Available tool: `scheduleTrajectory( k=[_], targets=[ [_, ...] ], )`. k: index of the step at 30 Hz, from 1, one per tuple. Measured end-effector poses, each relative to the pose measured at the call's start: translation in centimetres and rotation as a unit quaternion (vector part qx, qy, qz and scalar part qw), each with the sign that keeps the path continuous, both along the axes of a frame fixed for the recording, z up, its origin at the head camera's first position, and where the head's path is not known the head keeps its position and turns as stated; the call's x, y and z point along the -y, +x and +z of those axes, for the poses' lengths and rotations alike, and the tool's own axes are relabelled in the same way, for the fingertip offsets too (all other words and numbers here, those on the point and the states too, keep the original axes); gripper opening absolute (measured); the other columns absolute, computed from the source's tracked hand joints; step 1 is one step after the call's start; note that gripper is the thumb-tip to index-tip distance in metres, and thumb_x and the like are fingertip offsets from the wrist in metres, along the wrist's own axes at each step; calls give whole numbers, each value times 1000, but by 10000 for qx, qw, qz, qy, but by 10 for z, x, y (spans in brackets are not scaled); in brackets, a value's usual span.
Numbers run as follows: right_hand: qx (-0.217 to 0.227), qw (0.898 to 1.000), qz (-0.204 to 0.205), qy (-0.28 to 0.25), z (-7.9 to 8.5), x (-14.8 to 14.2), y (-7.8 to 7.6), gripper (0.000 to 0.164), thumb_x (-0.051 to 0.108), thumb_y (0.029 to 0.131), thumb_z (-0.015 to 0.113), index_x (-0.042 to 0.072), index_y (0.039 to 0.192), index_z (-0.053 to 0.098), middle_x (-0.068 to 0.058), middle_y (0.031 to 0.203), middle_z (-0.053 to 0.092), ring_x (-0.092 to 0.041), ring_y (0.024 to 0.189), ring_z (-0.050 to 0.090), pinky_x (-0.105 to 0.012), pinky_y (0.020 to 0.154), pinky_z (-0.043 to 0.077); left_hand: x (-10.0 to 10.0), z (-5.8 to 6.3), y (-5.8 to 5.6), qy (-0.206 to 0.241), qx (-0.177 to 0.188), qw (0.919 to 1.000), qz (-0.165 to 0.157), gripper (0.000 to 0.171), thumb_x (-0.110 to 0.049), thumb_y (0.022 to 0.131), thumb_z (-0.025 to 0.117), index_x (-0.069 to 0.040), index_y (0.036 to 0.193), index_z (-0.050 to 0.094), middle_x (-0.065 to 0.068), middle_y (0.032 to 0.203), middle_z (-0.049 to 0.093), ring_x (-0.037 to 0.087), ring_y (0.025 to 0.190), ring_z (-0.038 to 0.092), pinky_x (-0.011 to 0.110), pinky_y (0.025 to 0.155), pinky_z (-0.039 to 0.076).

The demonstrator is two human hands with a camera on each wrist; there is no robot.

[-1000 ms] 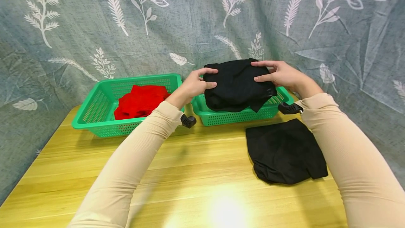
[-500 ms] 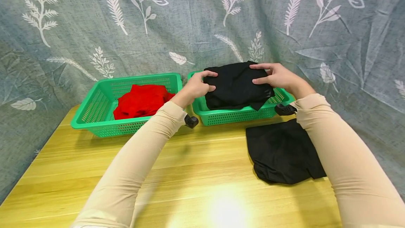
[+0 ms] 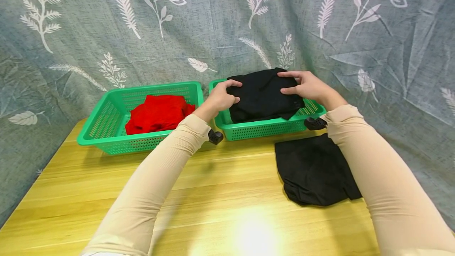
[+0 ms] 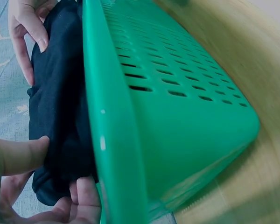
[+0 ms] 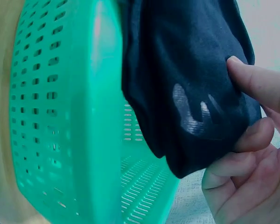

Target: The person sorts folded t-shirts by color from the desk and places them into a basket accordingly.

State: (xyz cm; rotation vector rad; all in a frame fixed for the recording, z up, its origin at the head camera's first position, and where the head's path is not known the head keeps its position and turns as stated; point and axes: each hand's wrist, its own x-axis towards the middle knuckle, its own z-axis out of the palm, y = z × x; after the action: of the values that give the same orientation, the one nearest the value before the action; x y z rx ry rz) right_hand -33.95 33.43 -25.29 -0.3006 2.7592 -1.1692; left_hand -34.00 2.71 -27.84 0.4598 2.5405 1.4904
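- nearest, on the wood-grain table, a flat black cloth lies in front of the right-hand basket, unmoved over the last second.
- the left hand grasps one end of the folded black garment, thumb on one face, fingers tucked under.
- the right hand pinches the other end the same way; neither has let go.
- the change: the garment has sunk a little. its lower corner hung over the front of the perforated green basket; now it sits at the rim, with most of the bundle inside the opening. the lowering looks nearly done, the release not yet.
- the red cloth lies heaped in the left-hand green basket, unchanged.
- farthest, the leaf-print curtain hangs behind both baskets.
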Motion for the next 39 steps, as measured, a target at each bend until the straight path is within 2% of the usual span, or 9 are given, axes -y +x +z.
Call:
scheduleTrajectory(
  k=[6,11,18,20,22,25,28,31,39],
  targets=[
    [-70,9997,80,206,-2,5,-4,68,21,107,68,22,168,39,-25,169,40,-43,149,48,-59,118,44,1,-3,-2,-192,-11,9997,114,52,-2,106,62,-23,154,58,11,170,40,16,59,34,32,70,38],
    [-83,9991,78,396,-3,8,-7,67,22,107,69,21,168,40,-24,172,36,-43,148,48,-58,117,44,1,-3,-3,-411,-47,9990,138,52,-2,105,62,-23,153,58,11,170,40,15,56,29,31,65,35],
    [127,9974,23,706,-8,8,-7,62,18,109,64,16,167,41,-27,129,63,-25,84,63,-37,74,49,0,-6,-9,-1478,-335,9883,147,56,1,103,58,-23,154,59,9,166,47,15,57,30,29,59,32],
    [297,9970,49,712,-9,7,-7,61,17,110,62,14,167,40,-31,134,63,-19,81,67,-33,70,51,-1,-6,-10,-1730,-412,9839,157,59,3,100,54,-22,153,59,12,144,62,15,55,23,29,55,27],
    [413,9969,60,672,-9,7,-7,60,17,111,60,12,167,39,-33,149,57,-16,83,71,-31,70,53,-1,-6,-8,-1816,-487,9821,108,60,5,99,51,-21,153,60,11,119,65,15,57,25,28,55,26],
    [425,9971,84,622,-9,8,-6,59,19,112,59,12,167,39,-32,160,47,-14,84,71,-30,74,55,0,-5,-4,-1747,-590,9829,-19,55,2,101,54,-19,151,61,9,103,62,17,72,46,29,59,31],
    [376,9977,141,555,-7,10,-4,58,21,112,59,12,166,40,-32,160,48,-12,82,69,-29,74,57,3,-5,3,-1628,-653,9844,-161,48,-3,104,59,-17,150,62,10,127,68,24,103,64,32,69,42],
    [334,9980,197,498,-6,12,-2,57,22,112,60,13,166,42,-31,158,49,-13,80,69,-29,73,57,5,-5,9,-1524,-627,9860,-273,45,-6,105,62,-17,149,62,16,138,69,31,123,66,37,83,52],
    [200,9986,308,391,-5,11,7,54,20,112,60,14,163,45,-29,155,53,-17,78,69,-31,72,57,7,-5,24,-1155,-472,9909,-502,42,-10,107,65,-18,148,62,15,134,71,33,123,67,46,98,57]
  ],
)
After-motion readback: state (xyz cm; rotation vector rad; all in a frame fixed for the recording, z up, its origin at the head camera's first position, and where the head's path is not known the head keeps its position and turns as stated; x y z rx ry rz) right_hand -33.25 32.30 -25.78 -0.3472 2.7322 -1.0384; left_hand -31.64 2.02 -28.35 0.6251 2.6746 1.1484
